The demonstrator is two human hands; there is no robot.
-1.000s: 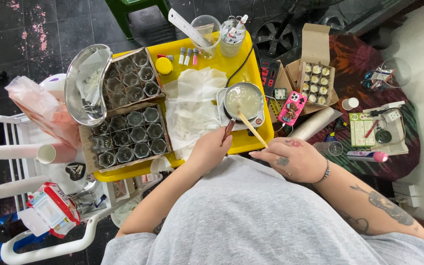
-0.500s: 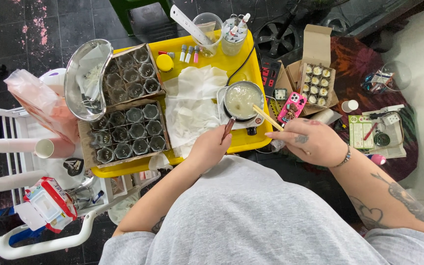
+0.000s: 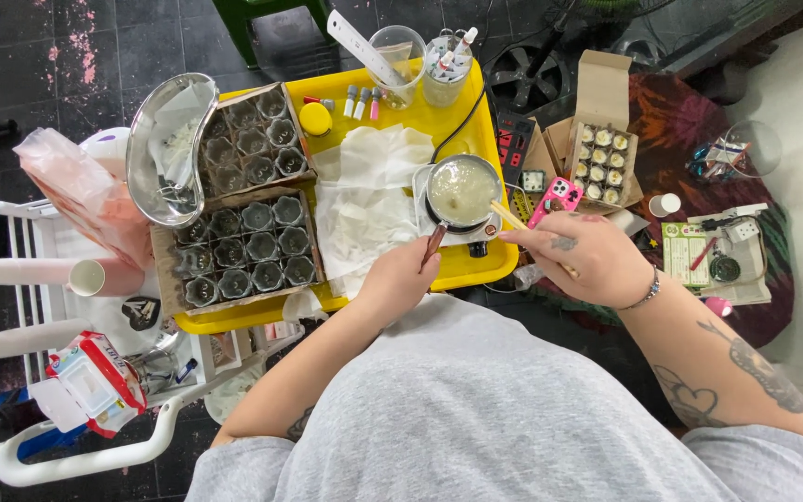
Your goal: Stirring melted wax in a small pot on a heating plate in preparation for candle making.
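Observation:
A small metal pot [image 3: 462, 191] with pale melted liquid sits on a small white hot plate [image 3: 481, 232] on the yellow tray [image 3: 462, 265]. My left hand [image 3: 399, 279] grips the pot's brown handle [image 3: 433, 245]. My right hand [image 3: 589, 258] holds a wooden stick [image 3: 507, 217] whose tip reaches the pot's right rim. Two cardboard boxes of empty glass cups [image 3: 245, 246] lie on the tray's left part, beside crumpled white paper towels [image 3: 367, 195].
A metal kidney dish [image 3: 162, 139], a yellow lid [image 3: 314, 119], small vials [image 3: 362, 100] and clear cups with pens [image 3: 445, 65] sit at the tray's far side. Right of the tray: a pink phone [image 3: 556, 200], a box of filled cups [image 3: 600, 160], a power strip [image 3: 511, 139].
My right hand moved up and to the right with the stick, which now lies flatter, its tip at the pot's right rim. My left hand stayed on the handle.

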